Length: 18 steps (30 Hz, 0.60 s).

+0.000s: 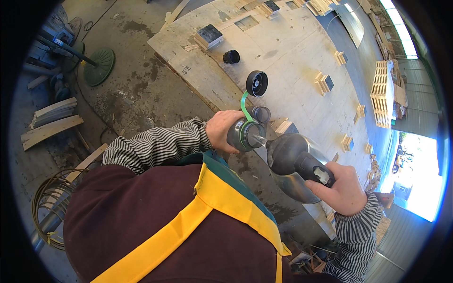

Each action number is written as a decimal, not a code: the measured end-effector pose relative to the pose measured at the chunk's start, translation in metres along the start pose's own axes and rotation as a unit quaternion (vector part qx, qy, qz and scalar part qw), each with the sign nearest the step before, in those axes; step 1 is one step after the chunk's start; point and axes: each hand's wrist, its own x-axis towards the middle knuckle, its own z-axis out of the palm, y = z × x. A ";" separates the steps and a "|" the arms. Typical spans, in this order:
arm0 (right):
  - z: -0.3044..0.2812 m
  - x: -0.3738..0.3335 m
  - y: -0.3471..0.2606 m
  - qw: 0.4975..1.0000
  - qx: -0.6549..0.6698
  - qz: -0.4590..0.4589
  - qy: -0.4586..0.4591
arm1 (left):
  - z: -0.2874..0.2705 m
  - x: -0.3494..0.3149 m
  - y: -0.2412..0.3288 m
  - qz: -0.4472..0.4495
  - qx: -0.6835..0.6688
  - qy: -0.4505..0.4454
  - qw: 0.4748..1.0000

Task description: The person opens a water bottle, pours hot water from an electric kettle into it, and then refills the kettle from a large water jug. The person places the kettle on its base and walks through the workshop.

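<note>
My left hand (pixel 221 128) is wrapped round a see-through grey water bottle (pixel 235 137) near the table's edge. The bottle's mouth is uncovered, and its black cap (pixel 257 84) hangs off to the far side on a green strap (pixel 244 106). In my right hand (pixel 347 189) is a steel vacuum jug (pixel 295 188) with a black top, gripped by its black handle and tilted toward the bottle. A thin stream of water (pixel 258 139) runs from the jug's spout into the bottle mouth. Just beyond the bottle stands a small clear cup (pixel 261 114), partly hidden.
A large pale wooden table (pixel 283 61) carries several small stacked wood blocks (pixel 324 83) and a black cup (pixel 231 57). On the floor at left are a green round base (pixel 99 66), curved boards (pixel 53 123) and a coiled hose (pixel 49 207). A slatted wooden stack (pixel 381 87) stands far right.
</note>
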 end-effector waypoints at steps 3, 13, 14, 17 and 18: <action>0.000 0.000 -0.001 1.000 -0.007 -0.003 0.003 | 0.000 0.000 0.001 0.000 0.001 0.001 1.000; -0.001 0.000 -0.007 1.000 -0.016 0.008 -0.004 | -0.001 -0.002 0.001 -0.010 -0.005 -0.007 1.000; -0.001 0.000 -0.007 1.000 -0.017 0.006 -0.004 | -0.002 -0.002 0.001 -0.012 -0.003 -0.008 1.000; -0.001 0.000 -0.007 1.000 -0.015 0.009 -0.009 | -0.002 -0.003 0.002 -0.013 -0.002 -0.009 1.000; -0.001 0.000 -0.007 1.000 -0.013 0.010 -0.008 | -0.002 -0.003 0.002 -0.013 -0.003 -0.010 1.000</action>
